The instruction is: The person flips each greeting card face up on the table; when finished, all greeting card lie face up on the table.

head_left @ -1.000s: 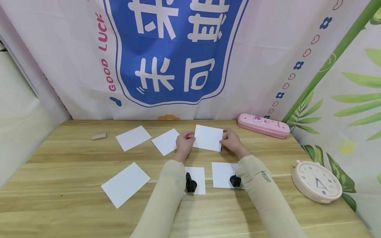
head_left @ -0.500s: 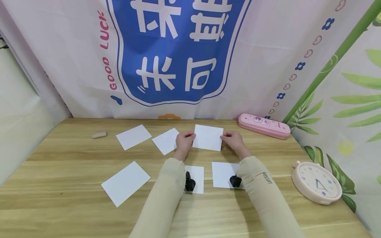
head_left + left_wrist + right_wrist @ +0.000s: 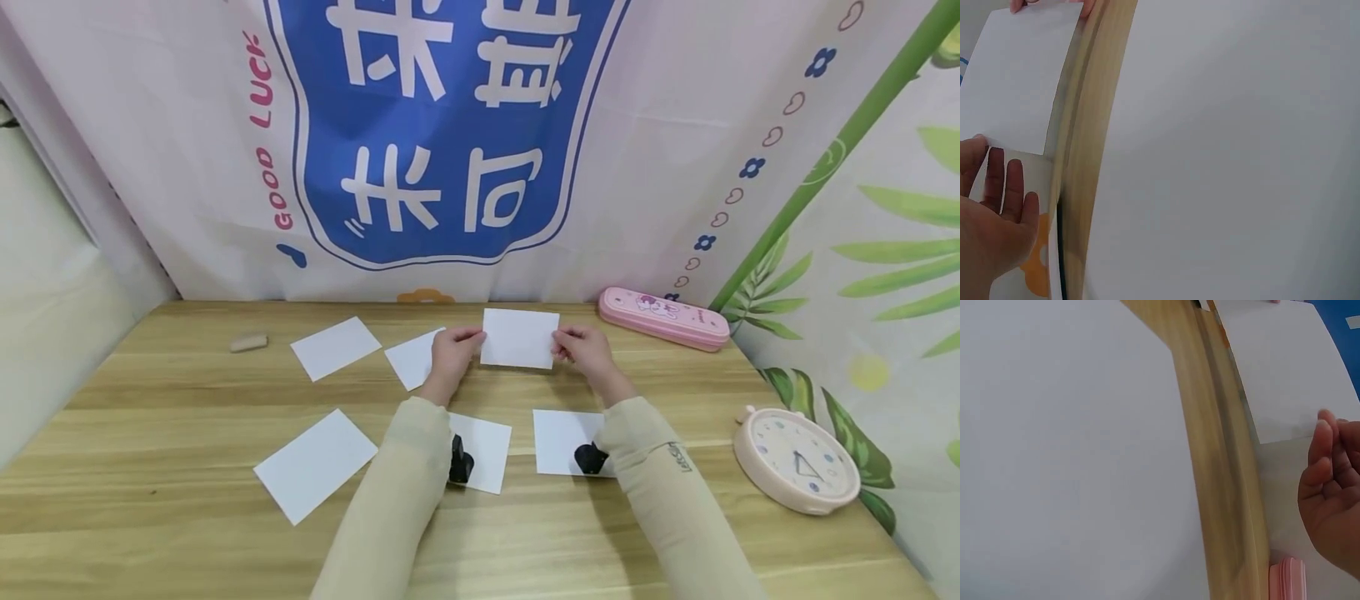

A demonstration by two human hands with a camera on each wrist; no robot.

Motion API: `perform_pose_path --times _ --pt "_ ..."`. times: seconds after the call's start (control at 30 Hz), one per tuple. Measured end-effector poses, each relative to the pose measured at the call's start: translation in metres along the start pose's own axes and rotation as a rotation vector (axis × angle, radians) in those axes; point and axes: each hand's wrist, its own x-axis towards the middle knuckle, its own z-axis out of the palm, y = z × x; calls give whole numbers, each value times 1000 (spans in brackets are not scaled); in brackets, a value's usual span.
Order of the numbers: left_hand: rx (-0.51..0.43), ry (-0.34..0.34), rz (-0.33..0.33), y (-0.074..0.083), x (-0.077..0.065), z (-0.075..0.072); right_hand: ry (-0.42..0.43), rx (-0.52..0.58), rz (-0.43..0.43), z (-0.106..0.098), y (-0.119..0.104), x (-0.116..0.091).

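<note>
Both hands hold a blank white card [image 3: 519, 338] between them over the back middle of the table. My left hand [image 3: 452, 358] pinches its left edge by thumb and forefinger; in the left wrist view the other fingers [image 3: 1014, 187] extend below the card's edge. My right hand [image 3: 588, 357] pinches the right edge, its remaining fingers [image 3: 1319, 475] curled in the right wrist view. Beneath the forearms lie two more white cards, one on the left [image 3: 483, 454] and one on the right [image 3: 558, 442], partly covered by the sleeves and black wrist cameras.
On the left lie white cards: a near one [image 3: 317, 467], a far one [image 3: 336, 348], and another [image 3: 411, 361] partly behind the left hand. A small tan piece [image 3: 249, 342] lies at the far left. A pink pencil case [image 3: 663, 318] and a round clock [image 3: 797, 460] stand on the right.
The held card has risen and tilted up toward upright, shifting slightly left. Both hands moved with it; the left forearm swung left, showing more of the card below it.
</note>
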Motion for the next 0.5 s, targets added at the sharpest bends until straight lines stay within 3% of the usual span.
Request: perform_pose_path --times 0.07,0.23,0.37,0.4,0.5 --pt "-16 -7 -8 4 -1 -1 -13 85 10 -1 -3 -2" --pt "-183 -58 7 9 -2 2 -37 285 92 -2 -11 -6" --pt "-291 -147 55 -12 7 8 -74 380 121 -5 -13 -9" --pt "-317 -166 44 -20 12 10 -92 390 115 -7 -13 -11" --pt "-306 -156 -53 -11 3 10 -116 412 104 -11 -10 -15"
